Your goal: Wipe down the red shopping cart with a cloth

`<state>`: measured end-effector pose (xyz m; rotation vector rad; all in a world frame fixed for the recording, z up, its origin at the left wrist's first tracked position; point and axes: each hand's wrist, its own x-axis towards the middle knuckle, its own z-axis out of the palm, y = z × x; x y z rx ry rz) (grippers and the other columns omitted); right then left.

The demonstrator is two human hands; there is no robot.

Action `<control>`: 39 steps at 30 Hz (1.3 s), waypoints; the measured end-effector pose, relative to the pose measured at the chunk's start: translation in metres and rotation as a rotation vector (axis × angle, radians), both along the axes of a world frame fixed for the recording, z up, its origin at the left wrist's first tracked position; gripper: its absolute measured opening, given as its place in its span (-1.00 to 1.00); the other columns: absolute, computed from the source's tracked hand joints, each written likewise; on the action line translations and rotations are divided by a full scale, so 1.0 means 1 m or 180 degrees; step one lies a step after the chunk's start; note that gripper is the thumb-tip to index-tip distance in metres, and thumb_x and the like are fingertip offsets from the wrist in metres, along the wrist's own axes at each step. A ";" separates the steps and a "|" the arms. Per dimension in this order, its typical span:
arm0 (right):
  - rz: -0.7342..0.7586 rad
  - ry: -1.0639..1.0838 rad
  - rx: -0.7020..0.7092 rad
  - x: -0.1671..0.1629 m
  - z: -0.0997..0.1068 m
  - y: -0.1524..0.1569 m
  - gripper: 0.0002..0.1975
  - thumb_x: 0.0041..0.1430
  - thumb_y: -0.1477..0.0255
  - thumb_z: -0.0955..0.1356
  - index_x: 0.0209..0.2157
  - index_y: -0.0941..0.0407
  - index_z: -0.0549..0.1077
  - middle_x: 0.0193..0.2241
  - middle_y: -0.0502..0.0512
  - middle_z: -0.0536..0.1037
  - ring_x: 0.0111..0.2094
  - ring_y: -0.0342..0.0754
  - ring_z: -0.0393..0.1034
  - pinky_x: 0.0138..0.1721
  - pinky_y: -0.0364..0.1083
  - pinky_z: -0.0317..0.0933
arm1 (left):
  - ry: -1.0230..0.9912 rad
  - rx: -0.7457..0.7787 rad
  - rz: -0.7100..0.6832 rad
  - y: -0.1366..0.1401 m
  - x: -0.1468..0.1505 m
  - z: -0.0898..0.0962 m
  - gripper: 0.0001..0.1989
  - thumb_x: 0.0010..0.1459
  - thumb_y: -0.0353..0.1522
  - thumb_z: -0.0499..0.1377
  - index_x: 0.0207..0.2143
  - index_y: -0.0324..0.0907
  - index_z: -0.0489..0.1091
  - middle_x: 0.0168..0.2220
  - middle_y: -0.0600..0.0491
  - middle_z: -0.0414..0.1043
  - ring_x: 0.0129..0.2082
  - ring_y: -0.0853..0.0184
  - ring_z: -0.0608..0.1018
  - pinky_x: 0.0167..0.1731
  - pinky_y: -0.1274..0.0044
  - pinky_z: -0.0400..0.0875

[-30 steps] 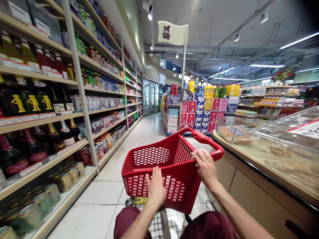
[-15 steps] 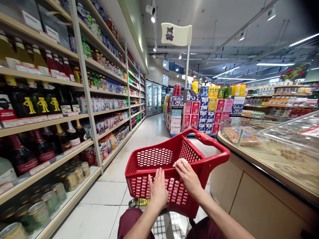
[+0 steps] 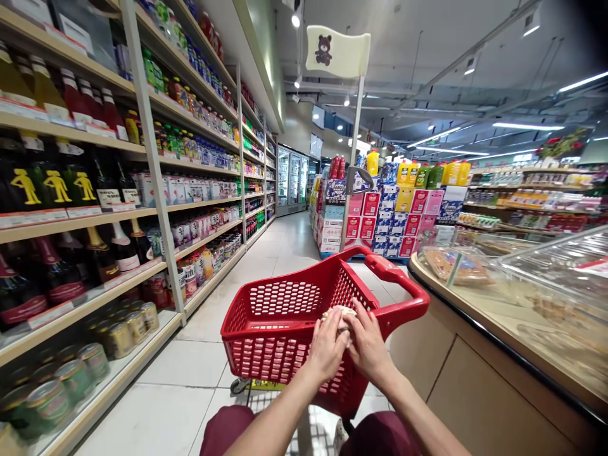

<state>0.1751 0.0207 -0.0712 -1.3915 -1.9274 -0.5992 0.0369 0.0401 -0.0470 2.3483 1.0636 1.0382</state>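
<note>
A red plastic shopping cart (image 3: 266,316) with perforated basket walls stands directly in front of me. Over its near side rim, both my hands meet at a crumpled whitish cloth (image 3: 342,310). My left hand (image 3: 327,345) has its fingers curled over the cloth's left side. From the right, my right hand (image 3: 370,339) grips the same cloth, fingers bent around it. Part of the cloth is hidden under the fingers. To the right of my hands is the cart's thick red handle (image 3: 411,294).
Shelves of bottles and cans (image 3: 76,373) line the left side. A display counter (image 3: 475,316) with clear covers curves along the right. Stacked drink cartons (image 3: 365,221) stand ahead, and a bear flag (image 3: 338,52) rises on a pole. Tiled floor (image 3: 175,361) runs between.
My left hand has moved right from the basket's side to the cloth and closed on it beside my right hand. The view has shifted slightly, with the cart lying a little farther left.
</note>
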 end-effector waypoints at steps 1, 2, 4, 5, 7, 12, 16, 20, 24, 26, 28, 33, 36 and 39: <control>-0.0081 -0.0033 -0.0013 0.009 0.004 -0.003 -0.47 -0.08 0.60 0.16 0.02 0.17 0.22 0.11 0.26 0.18 0.16 0.08 -0.06 0.06 0.20 -0.07 | 0.0057 0.0016 0.0125 0.002 0.008 0.003 -0.54 0.13 -0.31 -0.07 0.10 -0.15 0.08 0.10 -0.05 0.18 0.10 0.25 0.22 0.08 0.26 0.09; -0.0175 -0.0053 0.0010 0.018 0.007 -0.005 -0.46 -0.09 0.62 0.15 0.01 0.15 0.23 0.09 0.23 0.22 0.15 0.06 -0.02 0.07 0.21 -0.12 | 0.0120 0.0087 0.0277 0.005 0.018 0.004 -0.55 0.10 -0.29 -0.01 0.07 -0.15 0.14 0.05 -0.05 0.24 0.06 0.22 0.27 0.05 0.24 0.12; -0.0404 -0.0014 0.0119 0.031 0.012 -0.006 -0.45 -0.09 0.66 0.11 0.01 0.14 0.24 0.03 0.18 0.31 0.11 0.01 0.07 0.09 0.18 -0.15 | 0.0249 0.0343 0.0503 0.011 0.036 0.005 -0.61 0.03 -0.31 0.08 -0.04 -0.14 0.26 -0.03 -0.05 0.30 -0.02 0.19 0.33 0.00 0.24 0.18; -0.0523 0.0025 0.0189 0.035 0.013 -0.004 -0.46 -0.08 0.67 0.10 0.00 0.15 0.24 0.01 0.17 0.34 0.09 -0.01 0.11 0.09 0.16 -0.15 | 0.0304 0.0493 0.0536 0.015 0.044 0.003 -0.65 0.02 -0.35 0.09 -0.08 -0.14 0.30 -0.05 -0.05 0.32 -0.04 0.20 0.34 -0.02 0.26 0.20; -0.0718 0.0047 0.0289 0.039 0.013 0.000 -0.51 -0.04 0.66 0.11 -0.03 0.16 0.28 -0.02 0.16 0.37 0.07 -0.02 0.15 0.10 0.14 -0.16 | 0.0365 0.0751 0.0490 0.024 0.046 -0.006 -0.69 0.03 -0.45 0.05 -0.12 -0.16 0.32 -0.04 -0.05 0.32 -0.05 0.25 0.36 -0.04 0.33 0.26; -0.0790 0.0037 0.0346 0.040 0.006 0.004 -0.66 0.06 0.59 0.14 -0.17 0.13 0.40 -0.10 0.10 0.45 0.01 0.01 0.22 0.12 0.14 -0.22 | 0.0618 0.0994 0.0650 0.040 -0.041 -0.044 -0.64 0.10 -0.51 -0.07 -0.06 -0.13 0.28 -0.04 -0.01 0.36 -0.03 0.31 0.37 0.02 0.29 0.20; -0.0621 0.0095 0.0290 0.023 0.002 0.008 -0.67 0.05 0.58 0.16 -0.20 0.11 0.43 -0.15 0.09 0.48 0.00 0.04 0.22 0.12 0.14 -0.24 | 0.0681 0.1044 0.1176 0.040 -0.081 -0.056 -0.62 0.14 -0.45 -0.09 0.02 -0.18 0.21 0.02 -0.07 0.30 0.06 0.27 0.28 0.08 0.27 0.12; -0.0322 0.0106 0.0130 0.004 0.000 0.018 -0.63 0.01 0.62 0.15 -0.20 0.10 0.43 -0.20 0.07 0.51 -0.08 0.00 0.28 0.12 0.08 -0.22 | 0.0688 0.1104 0.0481 0.040 -0.018 -0.045 -0.58 0.14 -0.47 -0.09 0.06 -0.09 0.17 0.06 -0.01 0.25 0.07 0.33 0.27 0.04 0.38 0.20; -0.0179 0.0070 0.0054 0.010 -0.001 0.026 -0.58 0.00 0.66 0.12 -0.15 0.13 0.41 -0.17 0.07 0.49 -0.07 -0.06 0.27 0.11 0.01 -0.17 | 0.0804 0.0989 0.0546 0.043 -0.023 -0.041 -0.63 0.15 -0.47 -0.09 -0.01 -0.04 0.24 0.03 0.03 0.28 0.04 0.32 0.29 0.05 0.30 0.17; -0.0140 0.0073 0.0063 0.015 -0.001 0.028 -0.56 0.00 0.68 0.10 -0.13 0.15 0.39 -0.17 0.06 0.49 -0.07 -0.07 0.27 0.10 -0.01 -0.15 | 0.0859 0.0909 0.0966 0.045 -0.063 -0.046 -0.64 0.14 -0.48 -0.11 -0.06 -0.04 0.28 0.00 0.04 0.31 0.04 0.30 0.29 0.08 0.22 0.10; -0.0190 0.0131 0.0106 0.016 -0.002 0.031 -0.56 0.01 0.67 0.10 -0.11 0.16 0.38 -0.19 0.07 0.50 -0.10 -0.06 0.28 0.08 0.00 -0.12 | 0.0900 0.0838 0.1368 0.046 -0.096 -0.050 -0.62 0.10 -0.52 -0.11 -0.07 -0.09 0.30 0.00 0.00 0.29 0.03 0.28 0.29 0.07 0.24 0.12; -0.0316 0.0156 0.0166 0.010 -0.007 0.037 -0.55 0.02 0.64 0.11 -0.06 0.16 0.33 -0.24 0.09 0.51 -0.15 -0.05 0.30 0.05 0.04 -0.10 | 0.0703 0.0645 0.1207 0.044 -0.054 -0.042 -0.50 0.01 -0.34 0.09 0.05 -0.17 0.17 0.07 -0.08 0.19 0.05 0.18 0.25 0.04 0.25 0.16; -0.0307 0.0034 0.0192 0.015 -0.009 0.039 -0.53 0.01 0.65 0.11 -0.03 0.13 0.30 -0.23 0.08 0.50 -0.15 -0.05 0.30 0.06 0.04 -0.10 | 0.0503 0.0624 0.0961 0.048 -0.017 -0.032 -0.67 0.11 -0.30 0.02 -0.06 -0.12 0.29 0.03 -0.03 0.26 0.00 0.24 0.32 -0.02 0.33 0.25; -0.0299 -0.0030 0.0165 0.023 -0.009 0.041 -0.51 0.00 0.66 0.11 -0.03 0.12 0.30 -0.21 0.06 0.49 -0.12 -0.06 0.29 0.07 0.02 -0.11 | 0.0607 0.0655 0.0955 0.053 -0.041 -0.036 -0.73 0.15 -0.34 -0.04 -0.13 -0.07 0.35 0.01 0.01 0.30 0.01 0.27 0.32 -0.01 0.33 0.24</control>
